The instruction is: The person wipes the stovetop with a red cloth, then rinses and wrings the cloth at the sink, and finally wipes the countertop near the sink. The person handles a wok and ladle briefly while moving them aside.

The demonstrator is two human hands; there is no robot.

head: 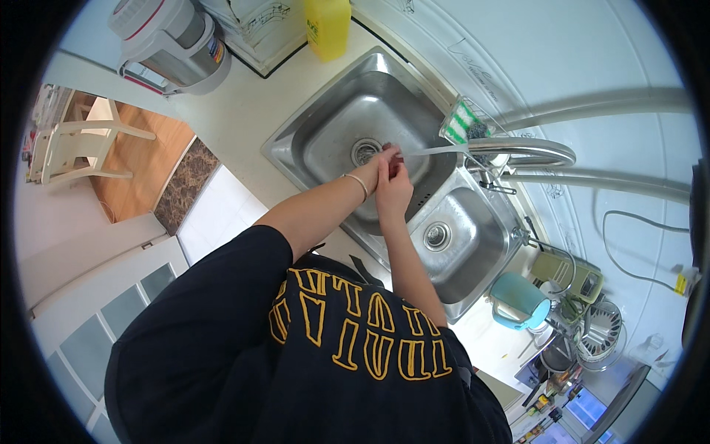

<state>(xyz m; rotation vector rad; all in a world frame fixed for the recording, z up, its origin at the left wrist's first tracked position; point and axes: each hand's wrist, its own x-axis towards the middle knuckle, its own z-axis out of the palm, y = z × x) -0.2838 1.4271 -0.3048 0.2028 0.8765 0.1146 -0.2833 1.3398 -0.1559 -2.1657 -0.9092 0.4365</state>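
My left hand (383, 158), with a pale bangle at the wrist, reaches over the larger sink basin (333, 127). My right hand (395, 191) meets it there. Between the fingers of both is a small reddish-brown thing (396, 162), mostly hidden; its kind cannot be made out. A stream of water (435, 150) runs from the steel faucet (516, 146) onto the hands. The drain strainer (366, 151) lies just beside my left hand.
A smaller basin (466, 238) adjoins on the right. A wire caddy holds a green-striped sponge (461, 123). A yellow bottle (327, 30) and a large steel thermos jug (183, 55) stand behind. A light-blue pitcher (513, 302) and a plate (601, 330) are at right.
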